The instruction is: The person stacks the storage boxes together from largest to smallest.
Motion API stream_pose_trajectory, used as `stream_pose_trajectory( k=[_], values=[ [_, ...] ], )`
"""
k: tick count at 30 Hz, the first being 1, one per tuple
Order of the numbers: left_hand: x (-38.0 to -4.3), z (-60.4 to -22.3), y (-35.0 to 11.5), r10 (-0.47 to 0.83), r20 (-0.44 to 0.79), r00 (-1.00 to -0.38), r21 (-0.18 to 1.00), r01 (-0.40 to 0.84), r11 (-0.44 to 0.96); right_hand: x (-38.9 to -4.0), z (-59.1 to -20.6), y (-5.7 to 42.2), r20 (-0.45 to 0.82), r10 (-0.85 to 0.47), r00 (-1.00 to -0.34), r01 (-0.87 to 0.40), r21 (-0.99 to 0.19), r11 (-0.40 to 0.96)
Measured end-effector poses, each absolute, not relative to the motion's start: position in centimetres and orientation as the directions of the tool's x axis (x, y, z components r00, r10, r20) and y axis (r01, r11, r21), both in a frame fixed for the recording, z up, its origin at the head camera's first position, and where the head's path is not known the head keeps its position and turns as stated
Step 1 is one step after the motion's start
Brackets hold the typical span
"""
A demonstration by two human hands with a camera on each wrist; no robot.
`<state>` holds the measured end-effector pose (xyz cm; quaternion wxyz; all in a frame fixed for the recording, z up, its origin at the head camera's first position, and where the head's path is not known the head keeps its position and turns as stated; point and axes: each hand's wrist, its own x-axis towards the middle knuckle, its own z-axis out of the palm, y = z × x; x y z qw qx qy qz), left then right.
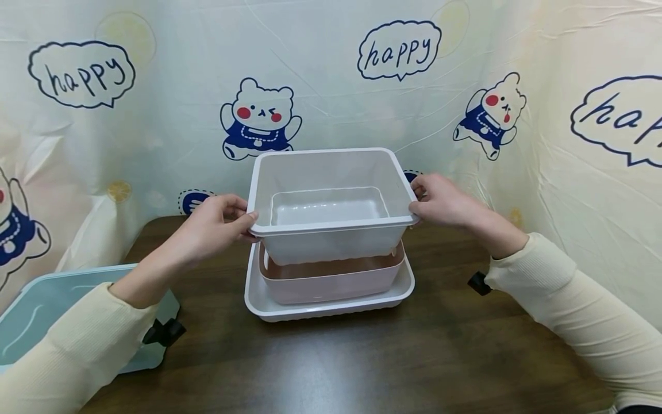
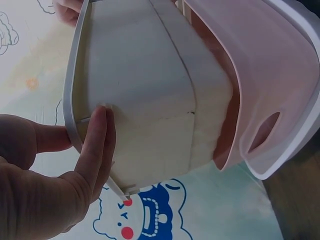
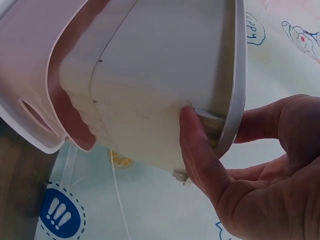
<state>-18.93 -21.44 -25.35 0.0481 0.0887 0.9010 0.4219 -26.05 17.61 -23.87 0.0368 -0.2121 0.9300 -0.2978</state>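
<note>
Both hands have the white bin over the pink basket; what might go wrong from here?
The white bin might catch the edge of the pink basket, its base being so near.
The left hand and right hand hold it only at opposite ends, so it could tip.
The basket, unheld, may shift in the white tray.

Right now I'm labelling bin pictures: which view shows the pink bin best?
The head view: the pink bin shows its whole front there, though the white bin above hides part of its inside. Each wrist view shows one slotted end and part of a side, cut off by the frame.
</note>
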Motion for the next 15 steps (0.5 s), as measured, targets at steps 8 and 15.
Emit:
stream_pose_trajectory(
  k=[8,15],
  values=[
    [-18.79,-25.61,-21.6,0.201,-0.012,-0.98,0.766,0.12,0.631,-25.7,-23.94,17.59,0.046,-0.429,-0.902,-0.372,-0.588,0.718],
    [-18.54,-25.95,-21.65,0.211,-0.011,-0.978,0.77,0.126,0.625,-25.67,-24.38,17.61,0.035,-0.438,-0.898,-0.366,-0.61,0.702]
  ],
)
